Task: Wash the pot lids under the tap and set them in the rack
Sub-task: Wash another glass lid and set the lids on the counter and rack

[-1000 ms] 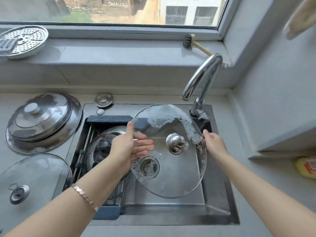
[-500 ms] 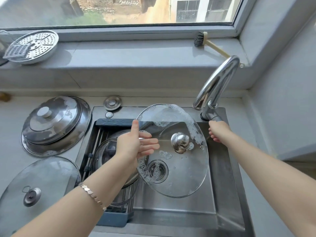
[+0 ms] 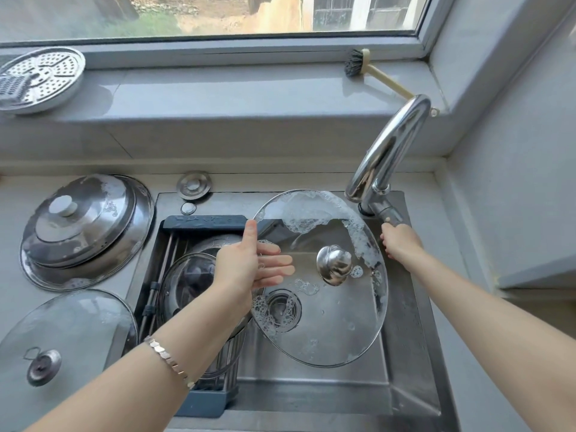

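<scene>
A large glass lid with a steel knob hangs tilted over the sink, with soap foam along its upper rim. My left hand pinches its left rim, thumb on top and fingers seen through the glass underneath. My right hand grips the lever at the base of the chrome tap. No water shows at the spout. The dark blue rack spans the sink's left half and holds another glass lid.
On the counter to the left lie a soapy steel lid and a glass lid. A perforated steamer plate and a brush sit on the window sill. A round drain cover lies behind the sink.
My right hand left the lid's right rim and moved up to the tap lever. My left hand alone now holds the lid, which has barely shifted.
</scene>
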Available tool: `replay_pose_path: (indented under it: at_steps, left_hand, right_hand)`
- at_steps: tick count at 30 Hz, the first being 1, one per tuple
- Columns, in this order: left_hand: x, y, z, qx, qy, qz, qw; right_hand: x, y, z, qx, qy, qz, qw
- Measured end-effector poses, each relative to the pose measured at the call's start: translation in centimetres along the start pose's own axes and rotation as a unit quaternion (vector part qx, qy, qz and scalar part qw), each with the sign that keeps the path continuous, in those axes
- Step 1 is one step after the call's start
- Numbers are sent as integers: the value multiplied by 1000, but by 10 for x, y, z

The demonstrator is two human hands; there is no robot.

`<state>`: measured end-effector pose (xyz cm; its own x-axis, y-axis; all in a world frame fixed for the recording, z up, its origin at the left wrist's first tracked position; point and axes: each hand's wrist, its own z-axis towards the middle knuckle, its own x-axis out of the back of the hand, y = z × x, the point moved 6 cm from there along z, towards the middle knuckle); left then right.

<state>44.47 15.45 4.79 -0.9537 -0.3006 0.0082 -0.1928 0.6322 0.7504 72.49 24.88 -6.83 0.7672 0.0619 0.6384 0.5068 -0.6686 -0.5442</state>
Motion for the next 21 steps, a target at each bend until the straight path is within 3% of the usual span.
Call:
replay_pose_path:
  at_steps: [5,9,11,13,15,18,19,21]
  left_hand:
    - [3,-1,-2,-5,3,3,1000]
    - [1,-3,-9,-24,-4,17,1000]
    - [-2,-6,-14,-42,-8,40,998]
    - [-1,-8,-18,-60,1,52,997]
    - [2,-9,-20,-68,8,41,997]
    - [5,-9,-21,-72,5,32,997]
    - [6,-9,-22,-75,6,35,997]
    - [9,-8,-21,-89,10,44,995]
  right_hand:
    - [6,-15,-39,4,44,-65,997]
    - [-22,-54,-97,125,-42,-37,991]
    - [-35,-73,-121,234,-70,-87,966]
    - [-44,-89,-148,371,-99,-138,913]
    - [-48,-96,-161,444,-117,-136,878]
    - [-44,-91,-142,329,-80,-96,936]
    - [-48,-91,-147,323,-73,-116,937]
    - [-64,-97,-179,446,-68,-160,878]
